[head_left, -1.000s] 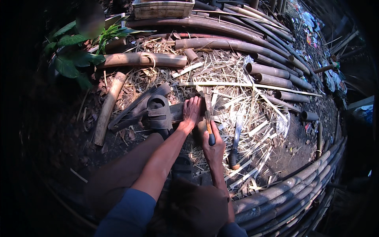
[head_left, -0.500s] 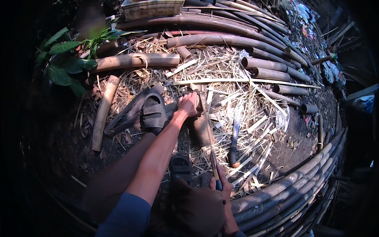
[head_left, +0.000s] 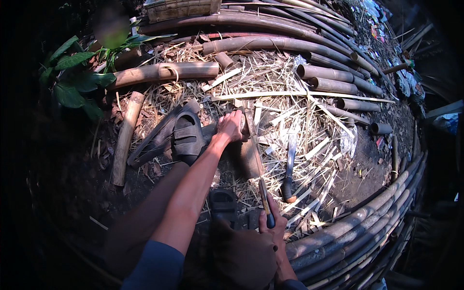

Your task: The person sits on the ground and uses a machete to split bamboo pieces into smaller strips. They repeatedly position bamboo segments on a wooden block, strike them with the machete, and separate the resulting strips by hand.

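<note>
My left hand (head_left: 231, 126) reaches out and is closed round a bamboo piece (head_left: 208, 131), part of which the hand hides. In my right hand (head_left: 273, 223) is the handle of a saw (head_left: 254, 145). Its long, narrow, brownish blade runs away from me, past the right side of my left hand and against the bamboo. A shaded section of bamboo (head_left: 244, 159) lies under and beside the blade. To the right of the saw rests a long knife (head_left: 291, 166) with a dark handle, its blade pointing away from me.
Sandals (head_left: 187, 135) are on my feet. Bamboo poles (head_left: 280, 44) are stacked at the far side, and more (head_left: 357, 220) lie at the near right. Cut bamboo lengths (head_left: 166, 71) lie to the left. Pale strips and shavings (head_left: 285, 121) cover the ground. A crate (head_left: 181, 10) stands at the top.
My right hand and the saw have shifted slightly forward, away from me. My left hand stays in place on the bamboo.
</note>
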Demonstrator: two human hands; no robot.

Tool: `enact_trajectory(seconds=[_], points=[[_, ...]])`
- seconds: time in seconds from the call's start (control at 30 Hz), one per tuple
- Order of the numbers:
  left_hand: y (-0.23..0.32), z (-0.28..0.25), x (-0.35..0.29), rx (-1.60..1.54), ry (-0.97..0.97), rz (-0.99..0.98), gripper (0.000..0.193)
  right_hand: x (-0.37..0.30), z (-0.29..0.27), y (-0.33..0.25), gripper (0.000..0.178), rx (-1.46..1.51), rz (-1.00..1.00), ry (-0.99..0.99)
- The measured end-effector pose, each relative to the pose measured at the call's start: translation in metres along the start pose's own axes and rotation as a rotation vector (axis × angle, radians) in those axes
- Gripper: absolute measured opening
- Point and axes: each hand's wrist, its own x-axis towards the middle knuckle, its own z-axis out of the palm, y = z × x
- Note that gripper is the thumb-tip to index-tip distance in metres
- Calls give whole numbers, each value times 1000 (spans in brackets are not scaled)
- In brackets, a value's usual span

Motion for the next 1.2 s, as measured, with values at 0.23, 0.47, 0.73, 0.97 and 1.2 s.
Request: enact_trajectory(seconds=[0.23,0.47,0.73,0.97,1.2], points=[[-20,18,10,22,74,1,46,100,58,-2,45,-106,136,-42],[-25,8,1,71,34,-15,68,9,14,8,53,28,36,-45],[-11,27,16,59,80,22,50,113,65,18,45,-31,102,44],[-6,-3,1,27,-62,-44,69,-3,2,3,53,-2,186,-105],[-16,14,8,121,-23,-45,56,73,47,18,50,-143,134,-68]])
